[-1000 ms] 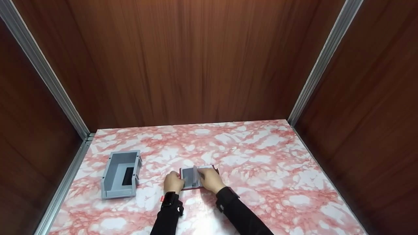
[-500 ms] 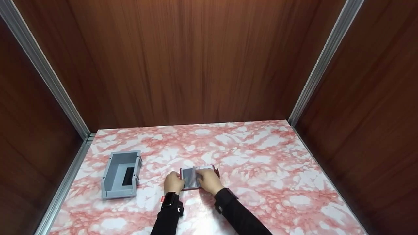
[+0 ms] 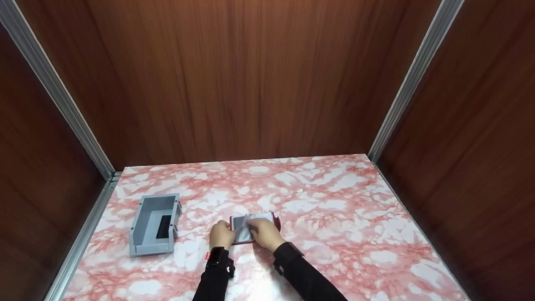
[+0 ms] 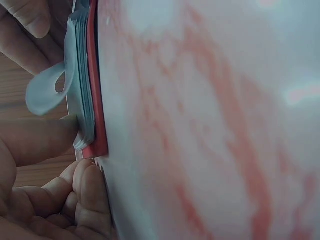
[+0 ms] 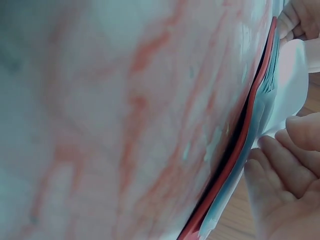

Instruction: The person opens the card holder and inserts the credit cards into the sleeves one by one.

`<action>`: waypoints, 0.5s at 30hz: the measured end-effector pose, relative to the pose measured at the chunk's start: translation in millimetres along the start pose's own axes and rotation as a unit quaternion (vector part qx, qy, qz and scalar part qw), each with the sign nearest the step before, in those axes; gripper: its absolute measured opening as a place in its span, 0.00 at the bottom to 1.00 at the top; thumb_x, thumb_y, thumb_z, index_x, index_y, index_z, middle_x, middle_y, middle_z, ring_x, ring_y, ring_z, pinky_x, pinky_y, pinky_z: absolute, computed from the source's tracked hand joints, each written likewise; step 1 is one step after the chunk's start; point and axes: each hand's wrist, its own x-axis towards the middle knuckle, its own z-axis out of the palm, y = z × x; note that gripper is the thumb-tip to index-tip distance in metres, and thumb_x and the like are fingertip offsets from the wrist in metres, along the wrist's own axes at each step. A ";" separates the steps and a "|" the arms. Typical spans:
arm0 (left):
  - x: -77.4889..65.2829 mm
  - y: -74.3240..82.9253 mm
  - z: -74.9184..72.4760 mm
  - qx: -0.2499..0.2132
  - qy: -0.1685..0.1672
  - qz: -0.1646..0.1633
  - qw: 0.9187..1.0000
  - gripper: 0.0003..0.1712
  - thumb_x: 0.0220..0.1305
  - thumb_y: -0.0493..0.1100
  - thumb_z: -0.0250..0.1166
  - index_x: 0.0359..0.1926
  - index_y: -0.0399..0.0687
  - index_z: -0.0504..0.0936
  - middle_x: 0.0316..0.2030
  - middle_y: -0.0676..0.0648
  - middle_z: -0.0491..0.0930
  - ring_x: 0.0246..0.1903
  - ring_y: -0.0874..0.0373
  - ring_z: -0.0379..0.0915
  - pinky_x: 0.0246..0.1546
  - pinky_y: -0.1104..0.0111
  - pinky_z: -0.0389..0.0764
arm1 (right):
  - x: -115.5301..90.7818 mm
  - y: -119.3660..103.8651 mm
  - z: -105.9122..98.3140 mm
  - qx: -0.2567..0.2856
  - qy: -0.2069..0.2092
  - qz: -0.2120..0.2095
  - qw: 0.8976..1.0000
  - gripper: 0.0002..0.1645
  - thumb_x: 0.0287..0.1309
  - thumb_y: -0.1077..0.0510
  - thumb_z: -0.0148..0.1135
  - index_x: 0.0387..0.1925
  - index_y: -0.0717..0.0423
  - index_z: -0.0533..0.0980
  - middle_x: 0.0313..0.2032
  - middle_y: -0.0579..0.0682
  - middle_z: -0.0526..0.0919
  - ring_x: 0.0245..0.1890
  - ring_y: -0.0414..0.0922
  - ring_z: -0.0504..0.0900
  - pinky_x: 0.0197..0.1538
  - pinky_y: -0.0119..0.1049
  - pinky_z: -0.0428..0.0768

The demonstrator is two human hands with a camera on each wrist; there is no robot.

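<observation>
A small card holder (image 3: 241, 229) with a red cover lies spread on the table, its clear plastic sleeves showing. My left hand (image 3: 222, 234) grips its left edge; in the left wrist view the thumb (image 4: 45, 140) presses on the sleeves and the other fingers (image 4: 87, 187) curl at the cover's edge. My right hand (image 3: 266, 233) lies over the right half, its fingertips at a raised sleeve. That loose clear sleeve (image 5: 290, 82) bends up from the stack, close to the right thumb (image 5: 306, 131). Its curled end (image 4: 42, 95) shows between both hands in the left wrist view.
A grey plastic bin (image 3: 152, 247) stands to the left, with a black flat object (image 3: 164, 226) inside. The red-and-white marbled table (image 3: 334, 200) is bounded by brown wood-grain panels (image 3: 250, 83) and metal corner posts (image 3: 411, 85).
The right hand has shifted slightly left over the card holder. The raised sleeve has tipped from nearly upright toward the left half. My left hand keeps its place at the edge.
</observation>
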 end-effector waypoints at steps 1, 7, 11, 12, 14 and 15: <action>-0.2 0.2 -0.4 0.000 0.001 0.001 1.000 0.14 0.44 0.37 0.72 0.32 0.33 0.82 0.27 0.38 0.80 0.32 0.38 0.79 0.38 0.50 0.77 | 0.1 -0.2 0.2 0.006 -0.001 -0.003 1.000 0.20 0.55 0.71 0.63 0.51 0.64 0.81 0.46 0.57 0.85 0.50 0.52 0.82 0.55 0.42 0.77; 0.1 0.1 -2.5 -0.006 -0.004 0.011 1.000 0.12 0.45 0.35 0.70 0.32 0.31 0.82 0.26 0.38 0.81 0.31 0.39 0.79 0.37 0.50 0.78 | 1.1 -1.4 0.6 0.023 -0.005 -0.012 1.000 0.21 0.54 0.72 0.63 0.52 0.63 0.81 0.46 0.57 0.85 0.49 0.52 0.83 0.54 0.41 0.78; 1.1 1.1 -5.2 -0.016 -0.017 0.004 1.000 0.10 0.47 0.33 0.67 0.33 0.31 0.82 0.28 0.38 0.82 0.33 0.39 0.79 0.40 0.51 0.78 | 1.8 -1.7 0.5 0.017 -0.013 -0.012 1.000 0.22 0.54 0.72 0.63 0.53 0.63 0.80 0.47 0.56 0.85 0.49 0.52 0.83 0.55 0.41 0.78; 1.3 1.8 -6.0 -0.020 -0.018 0.005 1.000 0.09 0.48 0.32 0.67 0.33 0.30 0.82 0.29 0.37 0.82 0.34 0.39 0.79 0.40 0.51 0.78 | 1.9 -1.6 0.6 0.015 -0.014 -0.013 1.000 0.22 0.54 0.71 0.63 0.53 0.63 0.80 0.46 0.56 0.85 0.49 0.52 0.83 0.55 0.41 0.78; 1.5 4.0 -8.1 -0.027 -0.016 0.008 0.999 0.08 0.50 0.32 0.66 0.33 0.31 0.82 0.29 0.38 0.82 0.34 0.39 0.79 0.41 0.51 0.78 | 1.7 -1.4 0.7 0.013 -0.016 -0.011 1.000 0.22 0.55 0.71 0.63 0.53 0.62 0.80 0.46 0.56 0.85 0.49 0.52 0.83 0.54 0.41 0.78; 1.4 5.2 -8.9 -0.032 -0.010 0.014 0.999 0.07 0.50 0.31 0.65 0.33 0.31 0.82 0.29 0.38 0.82 0.34 0.39 0.79 0.40 0.51 0.78 | 1.5 -1.3 0.7 0.014 -0.016 -0.013 1.000 0.22 0.54 0.71 0.63 0.53 0.62 0.80 0.46 0.56 0.85 0.48 0.51 0.83 0.54 0.41 0.78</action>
